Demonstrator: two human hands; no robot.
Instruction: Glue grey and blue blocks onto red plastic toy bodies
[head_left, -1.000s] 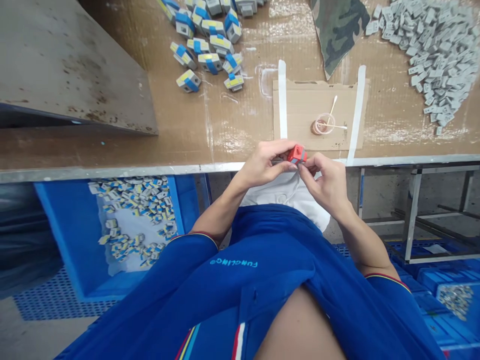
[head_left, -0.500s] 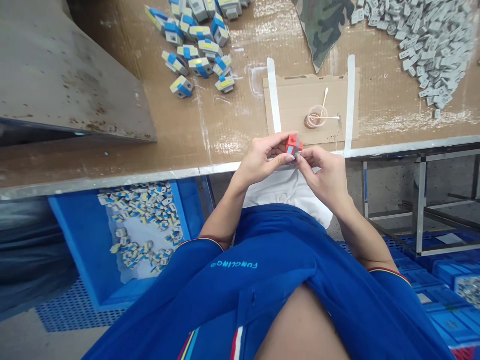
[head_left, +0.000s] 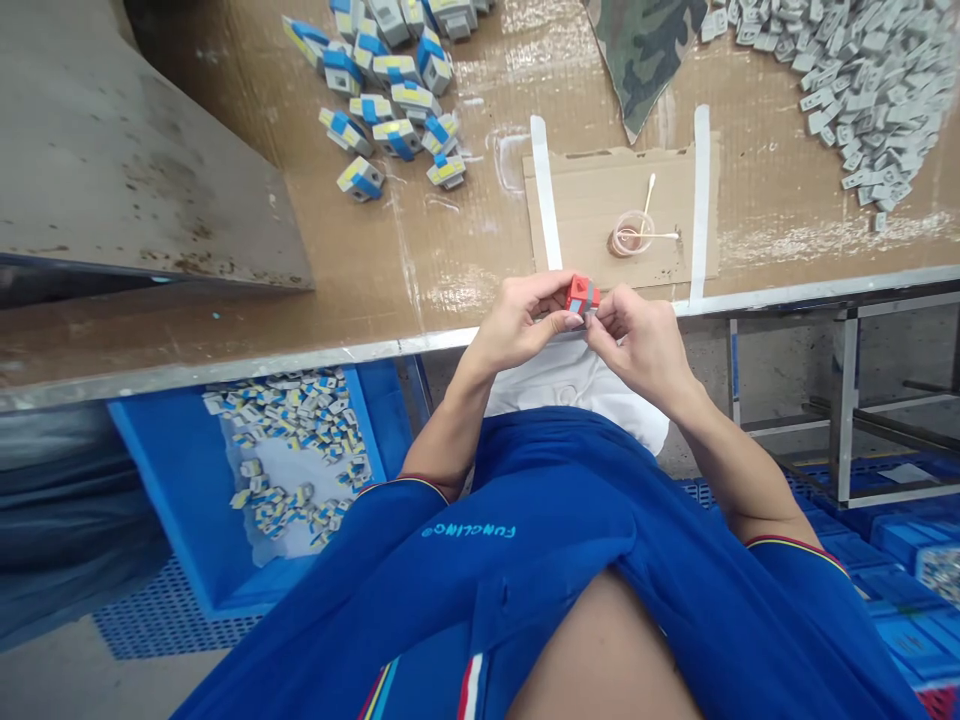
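Note:
A small red plastic piece (head_left: 579, 290) with a grey band and a pale blue patch is held up over the table's front edge. My left hand (head_left: 529, 315) grips it from the left between thumb and fingers. On its right side, the thumb and fingers of my right hand (head_left: 637, 335) are pinched at the lower right edge. Those fingertips hide part of that edge. Just beyond my hands lies a taped cardboard sheet (head_left: 577, 215), bearing a small clear cup (head_left: 621, 245) and cotton swabs (head_left: 649, 190).
Several grey, blue and yellow pieces (head_left: 395, 138) lie at the back left, and a heap of small grey parts (head_left: 862, 90) at the back right. Camouflage cloth (head_left: 637, 60) lies between. A metal housing (head_left: 150, 170) stands left. Below is a blue crate (head_left: 161, 490) containing pieces.
Both hands and the red piece have shifted very slightly left in the view. My right fingertips have moved a little along the piece's right side.

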